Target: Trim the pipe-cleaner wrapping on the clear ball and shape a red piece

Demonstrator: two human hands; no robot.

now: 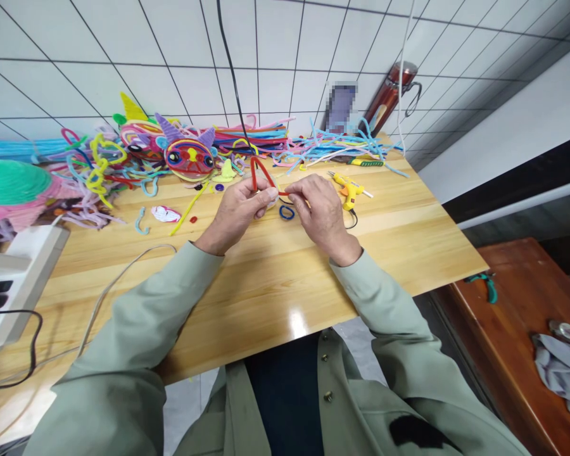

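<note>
Above the wooden table, a red pipe cleaner (pixel 265 171) is bent into a pointed peak, its end running across between my two hands. My left hand (pixel 245 204) pinches it near the bend with thumb and fingers. The fingertips of my right hand (pixel 319 206) are closed on its other end. Just below lies a blue pipe-cleaner ring (pixel 286 212) on the tabletop. A yellow glue gun (pixel 349 191) rests to the right of my right hand. Left of my left hand lie a yellow pipe cleaner (pixel 190 208) and a small red piece (pixel 193 220).
Pipe-cleaner bundles (pixel 342 145) line the tiled wall, with an animal-face figure (pixel 190 158) among them. A brown flask (pixel 390 95) and a phone (pixel 341 107) lean at the back. A power strip (pixel 28 278) and cables occupy the left. Pliers (pixel 490 288) lie on a lower brown surface, right.
</note>
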